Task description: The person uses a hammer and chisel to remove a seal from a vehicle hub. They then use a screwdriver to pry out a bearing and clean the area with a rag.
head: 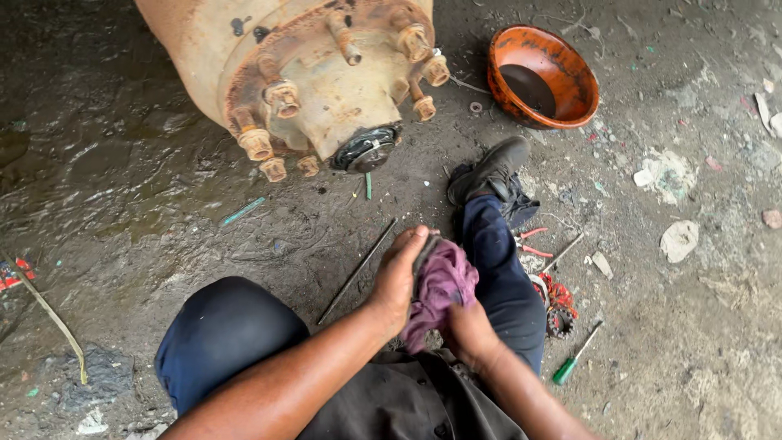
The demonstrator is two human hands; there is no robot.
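While the rusty hub (326, 81) with its studs lies on wet, oily ground (122, 204), the person squats before it, one shoe (489, 169) planted near an orange bowl (542, 77) of dark liquid. Both hands meet over the knee: the left hand (399, 281) clasps a dark part wrapped in a purple rag (440, 289), and the right hand (464, 326) grips the rag from below. Greasy fingers could let the part slip into the mud. A rod (358, 269), pliers (529, 244) and a green screwdriver (574, 358) lie nearby, easy to tread on.
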